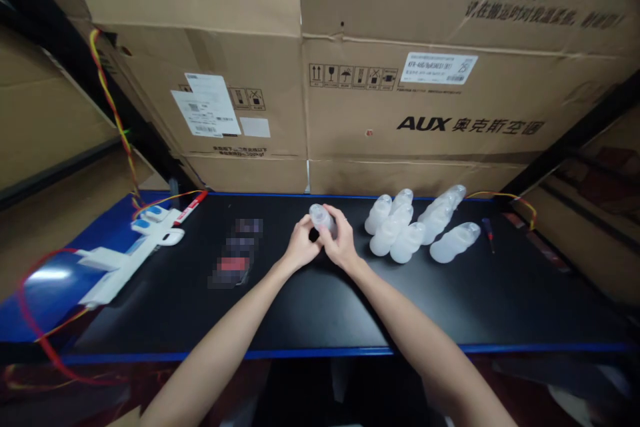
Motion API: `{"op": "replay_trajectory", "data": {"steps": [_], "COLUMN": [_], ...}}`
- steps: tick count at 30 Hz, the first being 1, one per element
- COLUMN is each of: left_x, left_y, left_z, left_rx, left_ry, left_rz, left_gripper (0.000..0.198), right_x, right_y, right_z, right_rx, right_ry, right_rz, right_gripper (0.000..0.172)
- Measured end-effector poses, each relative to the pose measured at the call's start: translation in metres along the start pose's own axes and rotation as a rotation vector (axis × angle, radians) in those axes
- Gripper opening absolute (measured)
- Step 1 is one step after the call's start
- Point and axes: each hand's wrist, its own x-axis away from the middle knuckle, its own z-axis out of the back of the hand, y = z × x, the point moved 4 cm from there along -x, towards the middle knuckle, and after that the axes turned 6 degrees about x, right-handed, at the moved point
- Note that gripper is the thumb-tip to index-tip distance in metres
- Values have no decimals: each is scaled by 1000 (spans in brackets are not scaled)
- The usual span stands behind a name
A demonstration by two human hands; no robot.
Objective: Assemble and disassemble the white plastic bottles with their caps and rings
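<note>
Above the middle of the black mat (310, 313), a translucent white plastic bottle (321, 216) stands between both hands, its clear top facing up toward me. My left hand (303, 244) grips it from the left, fingers curled around its side. From the right, my right hand (341, 240) wraps the same bottle, thumb in front; the lower part is hidden by the hands. Several like bottles (387, 239) are clustered upright to the right of my hands. One bottle (454, 243) is a little apart at that group's right side.
On the left lie a white power strip (133, 257) with cables and a red marker (191, 208). A blurred-out dark and red item (235, 257) rests left of my hands. A small screwdriver (489, 235) lies far right. Large cardboard boxes (350, 113) wall off the back.
</note>
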Motion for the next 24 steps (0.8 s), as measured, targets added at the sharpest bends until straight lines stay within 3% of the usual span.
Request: {"op": "replay_trajectory", "data": {"steps": [7,11,17,24], "left_x": [0,-1,-1,1], "left_y": [-5,-5,-8,-1], "left_z": [5,2,0,-1], "left_rx": [-203,-316,-316,-331], "left_ry": [74,58,24,-47], "left_rz": [23,13,-4,-52], "left_gripper": [17,28,44,44], "right_x": [0,1,1,0], "right_y": [9,22,38,65], "right_z": [-2,-3,0,4], "right_rx": [-17,-27,136,190], "right_ry": [52,58,145,100], "right_rz": [-145,-233,-224,-327], "right_gripper": [46,48,53,57]}}
